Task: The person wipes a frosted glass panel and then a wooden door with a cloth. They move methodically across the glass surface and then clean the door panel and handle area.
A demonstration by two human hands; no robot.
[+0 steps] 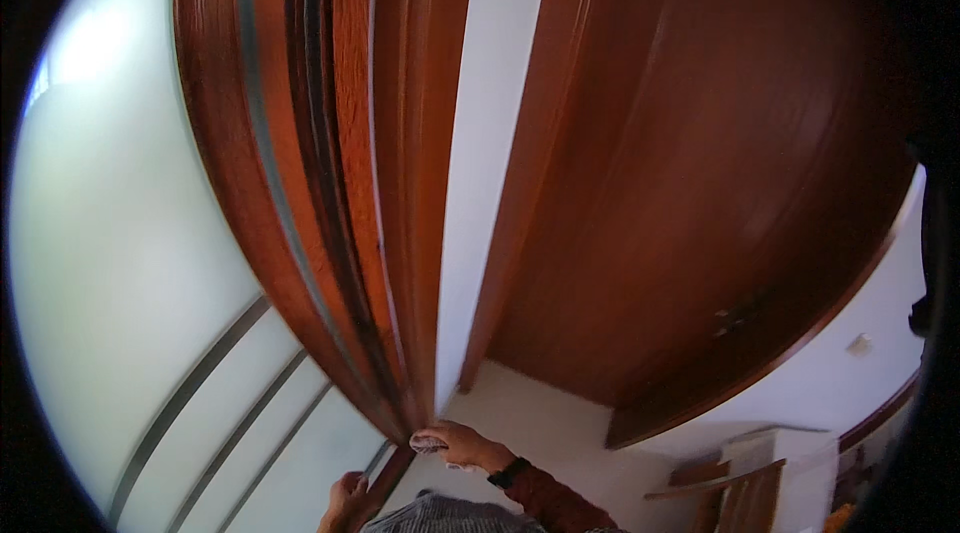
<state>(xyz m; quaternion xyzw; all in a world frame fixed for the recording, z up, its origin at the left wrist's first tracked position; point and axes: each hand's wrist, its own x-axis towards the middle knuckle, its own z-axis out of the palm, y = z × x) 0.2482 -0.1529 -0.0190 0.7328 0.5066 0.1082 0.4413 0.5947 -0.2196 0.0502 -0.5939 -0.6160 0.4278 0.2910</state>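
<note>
My right hand, with a dark wristband and a dark red sleeve, grips a bunched cloth against the lower end of the wooden door frame. My left hand is lower and to the left, at the edge of the frosted glass door with its dark stripes. Its fingers are curled around the dark wooden door edge; the fingertips are partly hidden. Striped grey clothing shows below my hands.
A large brown wooden door with a small handle stands at the right, past a narrow white wall strip. Wooden furniture is at the lower right, beside a white wall. Pale floor lies between.
</note>
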